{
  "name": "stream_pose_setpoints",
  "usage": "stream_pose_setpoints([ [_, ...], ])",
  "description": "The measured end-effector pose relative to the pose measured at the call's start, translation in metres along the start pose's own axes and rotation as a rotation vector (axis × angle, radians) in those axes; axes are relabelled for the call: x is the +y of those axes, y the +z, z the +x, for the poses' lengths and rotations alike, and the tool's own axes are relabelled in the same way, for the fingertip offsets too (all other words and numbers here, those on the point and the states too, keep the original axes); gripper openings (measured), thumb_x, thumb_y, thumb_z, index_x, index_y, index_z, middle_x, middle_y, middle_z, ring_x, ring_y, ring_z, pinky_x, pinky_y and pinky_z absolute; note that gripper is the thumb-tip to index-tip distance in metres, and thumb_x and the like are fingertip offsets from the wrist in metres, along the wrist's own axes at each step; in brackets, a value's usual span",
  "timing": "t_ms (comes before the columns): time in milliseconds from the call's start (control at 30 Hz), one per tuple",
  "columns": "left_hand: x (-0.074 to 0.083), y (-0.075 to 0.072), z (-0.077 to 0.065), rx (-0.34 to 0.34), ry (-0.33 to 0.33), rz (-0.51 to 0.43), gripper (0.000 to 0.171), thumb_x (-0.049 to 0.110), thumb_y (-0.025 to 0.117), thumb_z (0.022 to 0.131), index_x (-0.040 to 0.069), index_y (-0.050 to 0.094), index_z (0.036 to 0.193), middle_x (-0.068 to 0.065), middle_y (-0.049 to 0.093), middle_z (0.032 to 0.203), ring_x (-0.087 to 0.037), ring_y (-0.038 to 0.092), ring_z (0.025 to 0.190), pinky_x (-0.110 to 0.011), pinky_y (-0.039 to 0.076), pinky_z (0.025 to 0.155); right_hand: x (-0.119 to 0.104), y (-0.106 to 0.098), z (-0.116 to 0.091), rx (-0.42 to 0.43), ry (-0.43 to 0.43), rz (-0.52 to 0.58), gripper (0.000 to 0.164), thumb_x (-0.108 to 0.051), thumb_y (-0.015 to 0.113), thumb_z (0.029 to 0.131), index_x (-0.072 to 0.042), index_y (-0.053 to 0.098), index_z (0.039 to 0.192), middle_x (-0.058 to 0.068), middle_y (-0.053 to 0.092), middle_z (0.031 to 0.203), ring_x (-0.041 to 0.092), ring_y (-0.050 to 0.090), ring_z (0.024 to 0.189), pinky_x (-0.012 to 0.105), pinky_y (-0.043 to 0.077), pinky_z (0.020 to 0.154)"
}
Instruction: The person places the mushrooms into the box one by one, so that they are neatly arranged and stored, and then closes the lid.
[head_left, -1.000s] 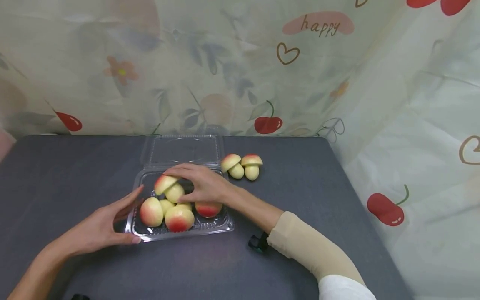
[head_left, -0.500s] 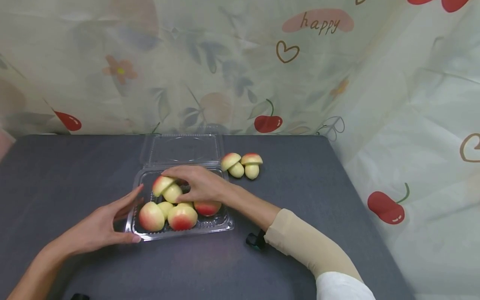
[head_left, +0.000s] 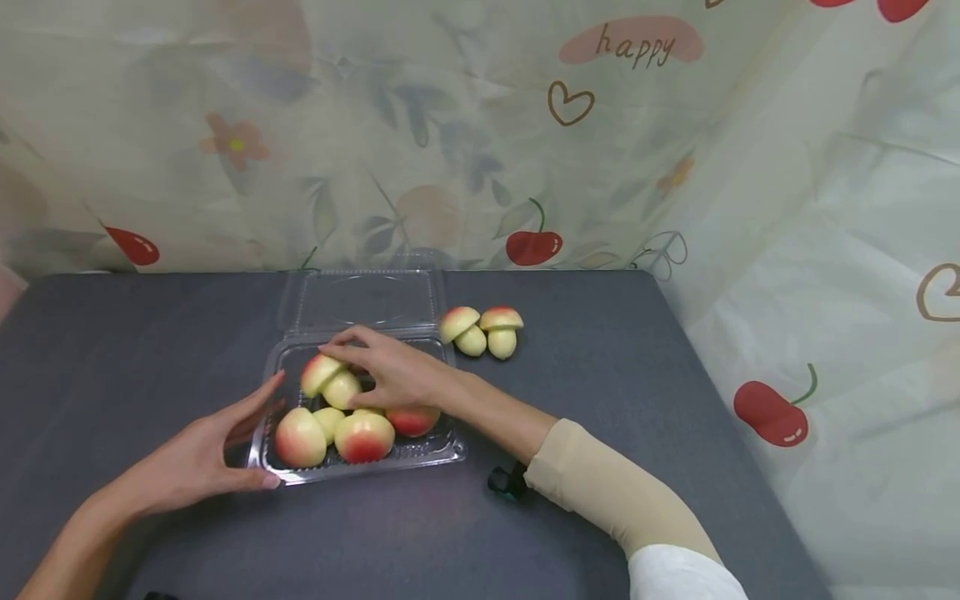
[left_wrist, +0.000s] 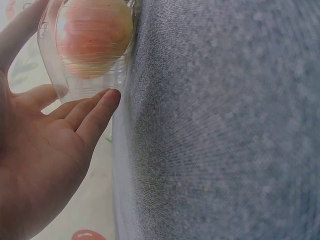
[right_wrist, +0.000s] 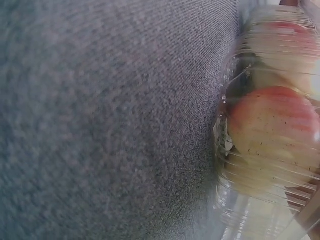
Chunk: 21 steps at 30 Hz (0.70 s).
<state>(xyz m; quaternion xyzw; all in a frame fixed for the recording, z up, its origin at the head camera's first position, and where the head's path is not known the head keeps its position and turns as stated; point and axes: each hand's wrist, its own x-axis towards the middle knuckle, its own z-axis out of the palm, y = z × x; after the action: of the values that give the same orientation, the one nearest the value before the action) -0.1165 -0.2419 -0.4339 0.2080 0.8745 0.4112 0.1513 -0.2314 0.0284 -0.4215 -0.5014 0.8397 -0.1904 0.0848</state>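
My right hand (head_left: 397,371) pinches a toy mushroom (head_left: 319,377) with a yellow stem and red-tinged cap at the back left of a clear plastic clamshell box (head_left: 360,474). Several mushrooms lie in the box: one at front left (head_left: 300,438), one at front centre (head_left: 364,437), another at right (head_left: 414,421) partly behind my wrist. My left hand (head_left: 191,462) spans the box's left side, fingers extended, thumb at the front corner. In the left wrist view, the left fingertips (left_wrist: 112,97) touch the clear wall. The right wrist view shows a cap (right_wrist: 275,117) through the plastic; the right hand is mostly hidden there.
Two more mushrooms (head_left: 470,333) (head_left: 502,333) lie on the dark grey table (head_left: 600,375) right of the box. The box's lid (head_left: 363,300) lies folded back toward the printed curtain (head_left: 450,125). A black wrist device (head_left: 506,483) is under the right forearm.
The right hand has shifted the held mushroom slightly left and toward the front. The front-left mushroom has moved a little nearer the front wall. The left hand stays at the box's side.
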Motion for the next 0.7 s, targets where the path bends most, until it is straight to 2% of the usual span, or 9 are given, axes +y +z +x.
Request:
stream_pose_setpoints([
  [300,0.001,0.001,0.0,-0.005,-0.01,-0.027,0.116,0.043,0.084,0.077,0.019,0.009,0.161,-0.024,0.026,0.159,-0.041,0.043,0.134,-0.011,0.042,0.091,0.002,0.0,-0.002,0.012,-0.029,0.052,0.068,-0.02,0.076,0.089,-0.007,0.045,0.149,0.008,0.041,0.148,0.007,0.061,0.112,0.012,0.039,0.096],
  [600,0.001,0.002,0.0,-0.009,-0.026,-0.027,0.115,0.044,0.084,0.077,0.019,0.009,0.161,-0.022,0.024,0.16,-0.039,0.041,0.135,-0.011,0.042,0.091,0.01,-0.002,-0.007,0.066,-0.081,0.221,0.058,-0.015,0.073,0.091,0.0,0.051,0.143,0.012,0.048,0.143,0.018,0.066,0.111,0.016,0.047,0.092],
  [700,0.001,0.001,0.0,-0.006,-0.022,-0.025,0.116,0.044,0.084,0.077,0.019,0.009,0.161,-0.021,0.024,0.16,-0.039,0.042,0.135,-0.009,0.041,0.091,0.012,-0.005,-0.01,0.085,-0.075,0.251,0.056,-0.013,0.073,0.091,0.001,0.053,0.141,0.013,0.05,0.141,0.02,0.066,0.112,0.017,0.048,0.092],
])
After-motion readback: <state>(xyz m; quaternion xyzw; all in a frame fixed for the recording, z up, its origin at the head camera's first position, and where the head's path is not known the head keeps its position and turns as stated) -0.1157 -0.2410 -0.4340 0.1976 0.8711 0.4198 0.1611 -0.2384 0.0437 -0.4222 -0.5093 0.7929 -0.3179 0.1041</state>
